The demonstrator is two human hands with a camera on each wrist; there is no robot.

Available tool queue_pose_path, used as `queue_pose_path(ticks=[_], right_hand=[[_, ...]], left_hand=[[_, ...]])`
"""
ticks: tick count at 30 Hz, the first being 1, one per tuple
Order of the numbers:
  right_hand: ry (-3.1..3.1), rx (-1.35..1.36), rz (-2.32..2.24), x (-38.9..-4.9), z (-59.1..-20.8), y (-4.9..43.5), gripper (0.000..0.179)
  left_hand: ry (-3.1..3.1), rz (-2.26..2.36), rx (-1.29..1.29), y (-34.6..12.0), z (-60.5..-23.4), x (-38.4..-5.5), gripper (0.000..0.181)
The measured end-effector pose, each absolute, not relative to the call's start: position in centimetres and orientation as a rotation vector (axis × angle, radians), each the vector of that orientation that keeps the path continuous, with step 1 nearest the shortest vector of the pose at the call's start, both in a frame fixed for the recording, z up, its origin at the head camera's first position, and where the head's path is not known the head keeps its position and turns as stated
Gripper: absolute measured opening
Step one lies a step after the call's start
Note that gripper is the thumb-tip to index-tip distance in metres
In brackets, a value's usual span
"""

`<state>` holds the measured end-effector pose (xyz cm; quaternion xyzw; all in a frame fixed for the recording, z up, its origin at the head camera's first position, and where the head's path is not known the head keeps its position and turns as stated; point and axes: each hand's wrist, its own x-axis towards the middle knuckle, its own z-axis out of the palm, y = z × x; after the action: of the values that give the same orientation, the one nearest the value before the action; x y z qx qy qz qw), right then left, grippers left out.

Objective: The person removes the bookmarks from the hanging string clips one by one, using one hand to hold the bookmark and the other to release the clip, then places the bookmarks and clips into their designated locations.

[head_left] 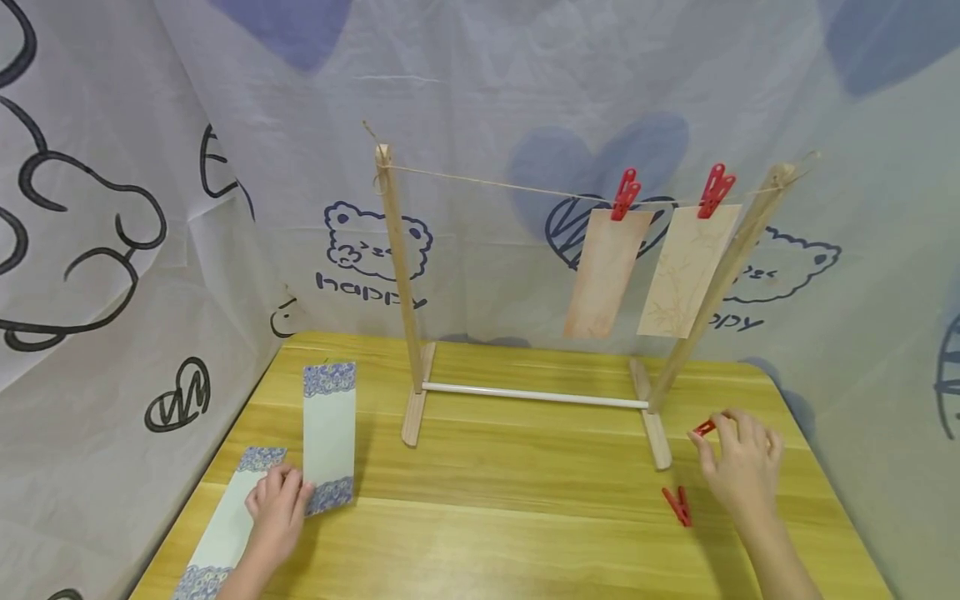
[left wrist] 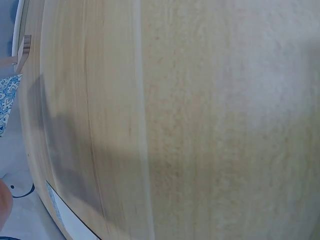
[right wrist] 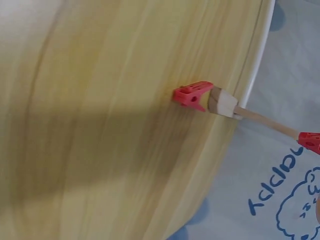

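Observation:
My left hand (head_left: 277, 508) pinches a pale card with blue floral bands (head_left: 330, 429) by its lower left side, holding it raised over the table's left part. A matching card (head_left: 228, 521) lies flat beneath that hand, partly covered by it. In the left wrist view only a patterned corner of the raised card (left wrist: 7, 102) shows. On the other side, my right hand (head_left: 746, 467) pinches a red clothespin (head_left: 703, 428) between thumb and fingers. A second red clothespin (head_left: 678, 507) lies on the wood just left of the right wrist.
A wooden stand (head_left: 403, 267) with a string (head_left: 487, 181) between two posts stands at the back. Red clothespins hold a pinkish card (head_left: 606, 271) and a cream card (head_left: 690, 271) on the string's right half. A white rod (head_left: 532, 395) joins the feet. Printed cloth surrounds the table.

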<state>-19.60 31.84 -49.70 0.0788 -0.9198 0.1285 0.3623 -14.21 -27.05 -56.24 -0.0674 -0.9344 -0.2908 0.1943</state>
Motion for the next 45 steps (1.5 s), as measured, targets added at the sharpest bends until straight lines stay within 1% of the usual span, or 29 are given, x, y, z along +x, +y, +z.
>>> queue_pose_path(ticks=[3, 7, 9, 16, 21, 23, 36, 45], right_hand=[[-2.399, 0.187, 0.334, -19.3, -50.1, 32.1, 0.066], [-2.437, 0.157, 0.326, -19.0, -50.5, 32.3, 0.044], [-2.448, 0.147, 0.317, -18.9, -50.6, 32.4, 0.039], [-2.467, 0.143, 0.32, -18.6, -51.4, 32.9, 0.052], [-2.509, 0.12, 0.316, -18.3, -51.9, 33.1, 0.035], [-2.538, 0.095, 0.315, -18.2, -52.1, 33.2, 0.032], [-2.709, 0.026, 0.286, -17.7, -53.1, 33.9, 0.033], [-2.801, -0.009, 0.286, -17.5, -53.5, 34.3, 0.03]], left_hand=[[-2.616, -0.825, -0.192, -27.3, -56.5, -14.0, 0.02], [-2.598, -0.836, -0.196, -27.5, -56.7, -13.8, 0.02], [-2.59, -0.838, -0.198, -27.6, -56.8, -13.7, 0.02], [-2.559, -0.836, -0.21, -28.1, -57.2, -13.6, 0.02], [-2.571, -0.843, -0.203, -28.5, -57.2, -13.2, 0.02], [-2.588, -0.842, -0.199, -28.7, -57.3, -13.1, 0.021], [-2.667, -0.852, -0.155, -30.2, -57.8, -12.0, 0.024], [-2.733, -0.836, -0.133, -31.1, -58.1, -11.5, 0.025]])
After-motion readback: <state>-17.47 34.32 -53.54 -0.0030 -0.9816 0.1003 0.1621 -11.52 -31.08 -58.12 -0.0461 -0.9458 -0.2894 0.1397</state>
